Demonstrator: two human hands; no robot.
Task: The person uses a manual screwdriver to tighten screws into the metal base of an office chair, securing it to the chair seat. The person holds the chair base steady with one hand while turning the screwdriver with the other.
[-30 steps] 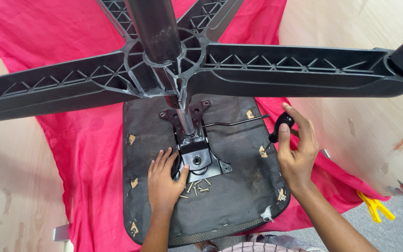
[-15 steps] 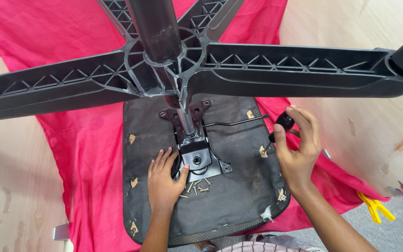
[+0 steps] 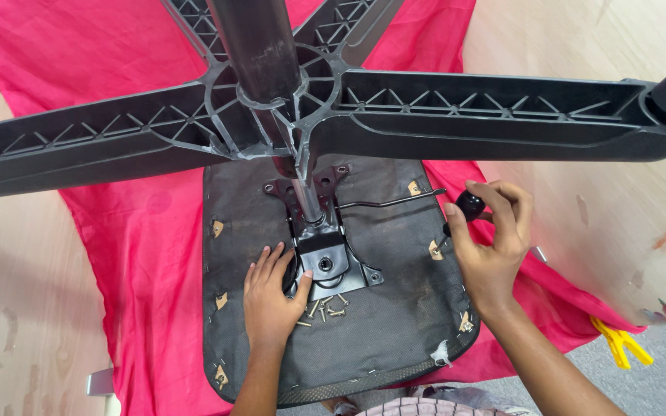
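Left hand [image 3: 271, 296] lies open against the mechanism plate [image 3: 325, 258]; at three o'clock, right hand [image 3: 493, 239] grips the lever knob [image 3: 469, 205] near the seat's edge.

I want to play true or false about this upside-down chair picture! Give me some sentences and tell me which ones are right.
1. The right hand grips a black knob at the end of a thin lever. True.
2. The left hand is lifted high above the seat. False: it rests flat on the seat underside, against the metal plate.
3. Loose screws lie on the seat near the left hand. True.
4. The cloth under the chair is blue. False: it is bright pink-red.
5. A yellow clamp lies on the floor at the right. True.
6. The star-shaped base lies on the floor beside the seat. False: it stands up above the seat on its column.
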